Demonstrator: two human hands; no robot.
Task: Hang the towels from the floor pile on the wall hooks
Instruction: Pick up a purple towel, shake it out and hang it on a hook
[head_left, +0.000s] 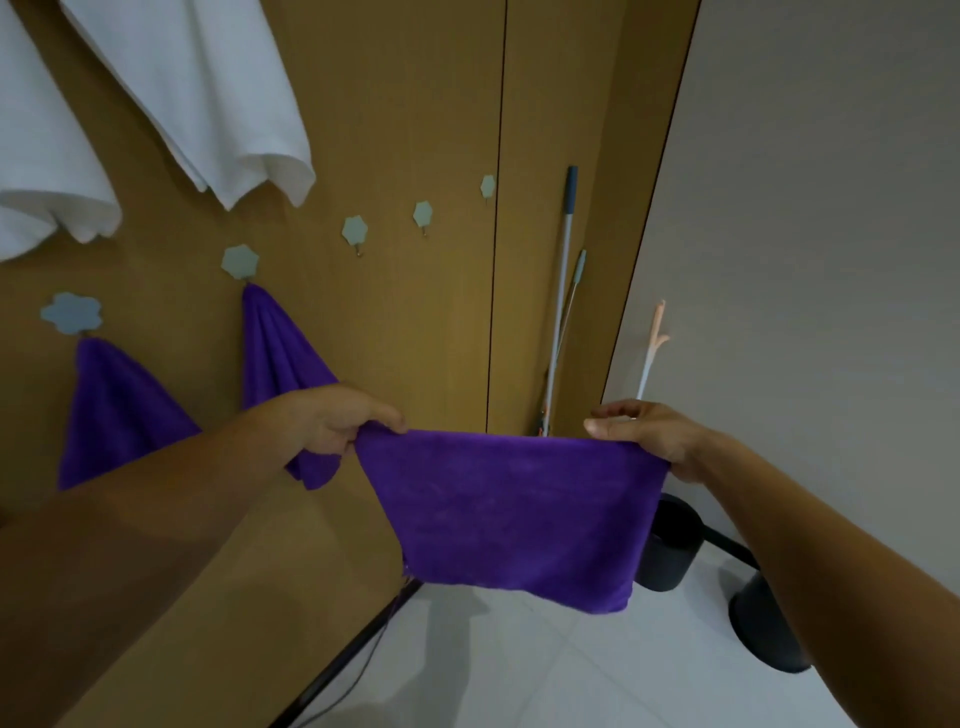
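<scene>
A purple towel (511, 514) hangs spread between my two hands in front of the brown wall. My left hand (332, 415) pinches its upper left corner and my right hand (649, 431) pinches its upper right corner. Two more purple towels hang on the wall: one (117, 410) from the leftmost flower-shaped hook (71, 313), another (283, 348) from the second hook (240, 260). Three further hooks (355, 230), (423, 214), (487, 186) stand bare to the right, higher along the wall. The floor pile is out of sight.
White towels (208, 98) hang at the upper left. A mop handle (563, 291) leans in the corner, beside a thin brush (653, 343) on the grey wall. Two dark bins (670, 545), (763, 623) stand on the white tiled floor (519, 670).
</scene>
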